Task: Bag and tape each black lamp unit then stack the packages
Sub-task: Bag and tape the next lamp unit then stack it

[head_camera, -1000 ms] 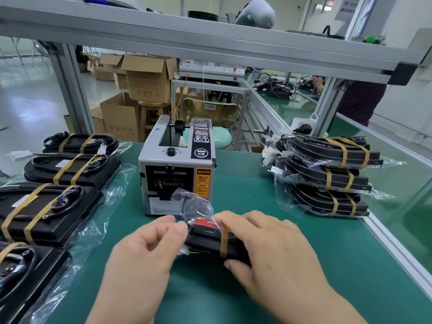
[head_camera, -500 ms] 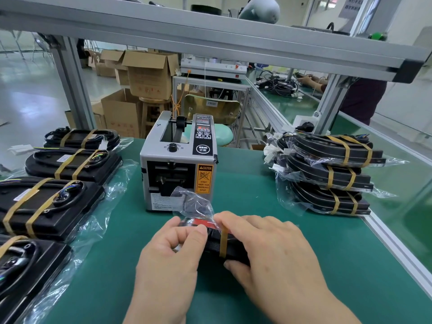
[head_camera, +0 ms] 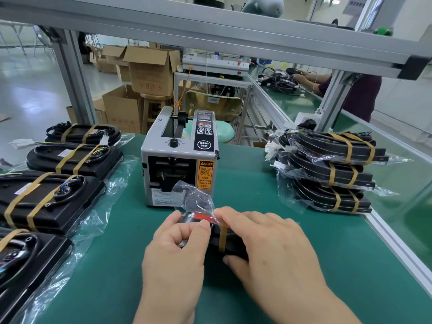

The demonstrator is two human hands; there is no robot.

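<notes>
A black lamp unit (head_camera: 218, 242) in a clear plastic bag lies on the green mat in front of me, with a tan tape band around it and a red patch near its far end. My left hand (head_camera: 177, 253) pinches the bag's loose end against the unit. My right hand (head_camera: 268, 244) lies over the unit and holds it down, thumb at the tape band. The bag's open end (head_camera: 194, 197) sticks up towards the tape dispenser (head_camera: 180, 160). Three bagged, taped units are stacked (head_camera: 327, 171) at the right.
Several unbagged black lamp units with tan bands (head_camera: 46, 197) lie in a row on loose plastic bags along the left. An aluminium frame rail (head_camera: 233, 33) crosses overhead. Cardboard boxes (head_camera: 145, 71) stand behind the bench. Another person (head_camera: 360, 90) works at the far right bench.
My left hand has moved right and closed in on the bag's end, pressing it onto the unit. My right hand has stayed on the unit.
</notes>
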